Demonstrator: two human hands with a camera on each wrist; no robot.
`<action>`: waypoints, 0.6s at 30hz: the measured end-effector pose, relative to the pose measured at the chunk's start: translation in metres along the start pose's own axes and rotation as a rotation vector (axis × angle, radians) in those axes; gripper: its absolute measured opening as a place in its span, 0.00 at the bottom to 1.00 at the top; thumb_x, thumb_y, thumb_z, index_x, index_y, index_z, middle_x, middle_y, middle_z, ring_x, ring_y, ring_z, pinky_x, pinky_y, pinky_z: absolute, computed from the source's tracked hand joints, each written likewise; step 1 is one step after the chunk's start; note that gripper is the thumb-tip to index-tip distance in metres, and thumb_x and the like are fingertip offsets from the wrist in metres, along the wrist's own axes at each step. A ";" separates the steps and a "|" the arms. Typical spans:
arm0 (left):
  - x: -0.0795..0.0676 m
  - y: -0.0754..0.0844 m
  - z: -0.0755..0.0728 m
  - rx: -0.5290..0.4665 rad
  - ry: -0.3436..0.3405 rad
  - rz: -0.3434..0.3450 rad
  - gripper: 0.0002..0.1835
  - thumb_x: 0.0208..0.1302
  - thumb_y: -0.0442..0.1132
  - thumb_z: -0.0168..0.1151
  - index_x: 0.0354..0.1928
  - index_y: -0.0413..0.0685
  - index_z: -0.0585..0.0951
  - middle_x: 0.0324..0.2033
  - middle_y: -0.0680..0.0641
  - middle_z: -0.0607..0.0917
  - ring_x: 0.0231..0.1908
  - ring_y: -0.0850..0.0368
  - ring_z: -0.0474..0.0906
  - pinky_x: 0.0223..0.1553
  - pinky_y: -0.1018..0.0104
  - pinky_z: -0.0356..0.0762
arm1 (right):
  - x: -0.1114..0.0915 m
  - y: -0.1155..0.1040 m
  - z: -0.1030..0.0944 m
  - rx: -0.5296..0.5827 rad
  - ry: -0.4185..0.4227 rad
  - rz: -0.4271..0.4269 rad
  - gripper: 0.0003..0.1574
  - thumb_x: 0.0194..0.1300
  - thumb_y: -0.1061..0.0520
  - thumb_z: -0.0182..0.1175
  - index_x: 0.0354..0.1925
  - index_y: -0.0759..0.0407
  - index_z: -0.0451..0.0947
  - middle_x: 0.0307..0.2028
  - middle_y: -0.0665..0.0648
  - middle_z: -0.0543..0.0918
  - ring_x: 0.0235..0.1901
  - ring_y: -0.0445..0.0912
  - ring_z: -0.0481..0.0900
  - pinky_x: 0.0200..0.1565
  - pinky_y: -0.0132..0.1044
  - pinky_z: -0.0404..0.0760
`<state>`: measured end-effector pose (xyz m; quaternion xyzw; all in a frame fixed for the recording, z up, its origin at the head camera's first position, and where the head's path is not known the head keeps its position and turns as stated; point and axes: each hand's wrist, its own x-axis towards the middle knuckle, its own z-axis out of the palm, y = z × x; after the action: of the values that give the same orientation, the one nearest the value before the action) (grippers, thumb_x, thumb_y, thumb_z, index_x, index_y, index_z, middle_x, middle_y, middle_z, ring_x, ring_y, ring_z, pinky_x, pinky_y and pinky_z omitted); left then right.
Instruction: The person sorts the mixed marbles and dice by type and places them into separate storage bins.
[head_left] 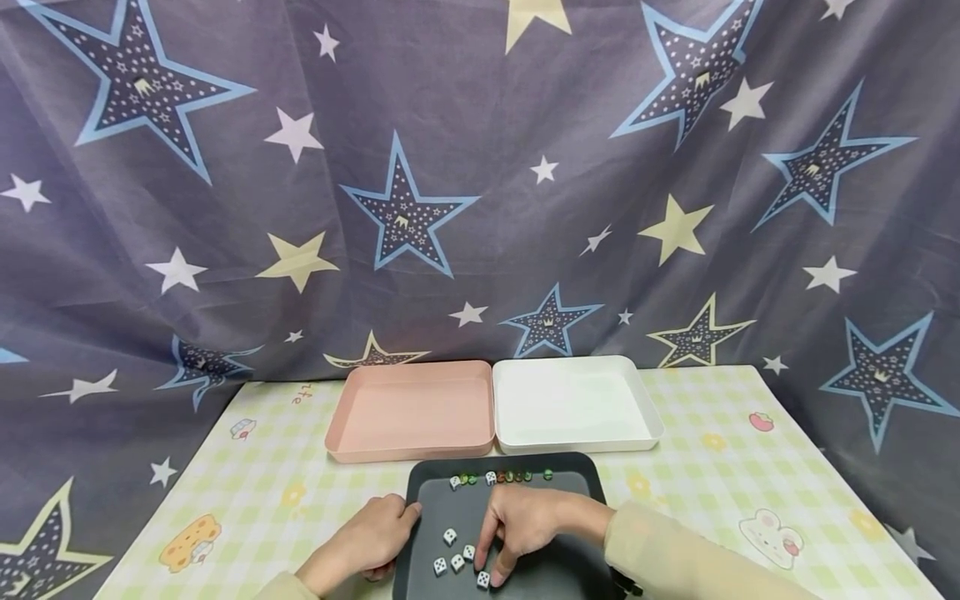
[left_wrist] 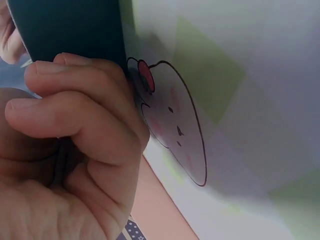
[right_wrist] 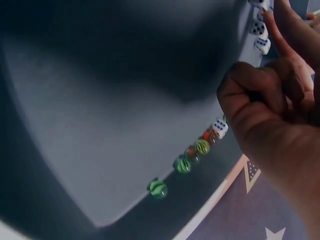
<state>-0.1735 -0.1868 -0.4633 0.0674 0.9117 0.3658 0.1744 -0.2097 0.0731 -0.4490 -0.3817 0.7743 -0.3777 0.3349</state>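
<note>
A dark grey tray [head_left: 502,465] lies at the front of the table. My left hand [head_left: 372,533] grips its left rim, the thumb on the edge; in the left wrist view the curled fingers [left_wrist: 75,112] lie against the tray's outer side. My right hand [head_left: 525,521] reaches into the tray from the right. Its thumb and index finger pinch a white die [head_left: 483,579] low in the tray. Several other white dice, such as one die [head_left: 449,536], lie just left of these fingertips. In the right wrist view, the other fingers are folded in.
Along the tray's far side runs a row of glass marbles [right_wrist: 183,164], with a die [right_wrist: 220,128] among them and another die [head_left: 454,482] further left. Behind stand a pink tray [head_left: 420,452] and a white tray [head_left: 577,446], side by side. A checked cloth [head_left: 697,483] covers the table.
</note>
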 end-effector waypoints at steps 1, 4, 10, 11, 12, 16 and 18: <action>0.000 0.000 0.000 0.002 0.005 0.003 0.23 0.83 0.41 0.47 0.24 0.41 0.75 0.06 0.53 0.73 0.04 0.67 0.63 0.07 0.72 0.60 | 0.001 0.001 0.001 0.004 0.002 -0.004 0.10 0.53 0.70 0.80 0.34 0.60 0.93 0.08 0.46 0.71 0.09 0.32 0.57 0.17 0.25 0.56; 0.000 -0.001 0.001 0.010 0.012 0.007 0.23 0.83 0.41 0.47 0.24 0.41 0.74 0.06 0.52 0.73 0.04 0.67 0.63 0.07 0.72 0.60 | 0.003 0.002 0.002 -0.010 0.010 -0.014 0.10 0.53 0.69 0.81 0.34 0.59 0.93 0.07 0.46 0.70 0.09 0.32 0.56 0.18 0.25 0.56; 0.002 -0.002 0.002 0.038 0.016 0.012 0.23 0.83 0.41 0.47 0.24 0.41 0.74 0.06 0.52 0.73 0.04 0.67 0.63 0.07 0.71 0.62 | 0.004 0.002 0.002 -0.020 -0.015 -0.009 0.10 0.52 0.69 0.81 0.34 0.59 0.93 0.07 0.45 0.69 0.09 0.32 0.56 0.18 0.26 0.56; 0.002 -0.002 0.002 0.043 0.017 0.015 0.23 0.83 0.41 0.47 0.24 0.42 0.74 0.06 0.52 0.73 0.04 0.67 0.63 0.07 0.71 0.63 | 0.004 0.001 0.002 -0.021 -0.018 -0.007 0.10 0.52 0.69 0.81 0.34 0.59 0.93 0.07 0.45 0.69 0.09 0.32 0.56 0.18 0.26 0.55; 0.002 -0.002 0.002 0.047 0.017 0.017 0.23 0.83 0.41 0.47 0.24 0.42 0.74 0.06 0.53 0.73 0.04 0.67 0.63 0.07 0.71 0.63 | 0.004 0.001 0.003 -0.021 -0.021 -0.007 0.10 0.52 0.69 0.81 0.34 0.60 0.93 0.07 0.46 0.69 0.09 0.32 0.56 0.18 0.26 0.55; 0.002 -0.002 0.003 0.050 0.016 0.020 0.23 0.83 0.41 0.47 0.24 0.42 0.74 0.06 0.53 0.73 0.04 0.67 0.63 0.07 0.71 0.63 | 0.004 0.001 0.004 -0.042 -0.020 -0.019 0.11 0.52 0.69 0.81 0.33 0.59 0.93 0.07 0.45 0.68 0.09 0.32 0.55 0.18 0.26 0.55; 0.002 -0.002 0.003 0.047 0.014 0.017 0.23 0.83 0.41 0.47 0.24 0.41 0.74 0.06 0.52 0.73 0.03 0.67 0.63 0.07 0.70 0.63 | 0.005 0.001 0.004 -0.034 -0.022 -0.023 0.11 0.52 0.70 0.81 0.34 0.60 0.93 0.07 0.45 0.69 0.09 0.32 0.54 0.18 0.26 0.55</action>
<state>-0.1746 -0.1859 -0.4671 0.0768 0.9208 0.3460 0.1630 -0.2092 0.0680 -0.4533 -0.4002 0.7725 -0.3641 0.3324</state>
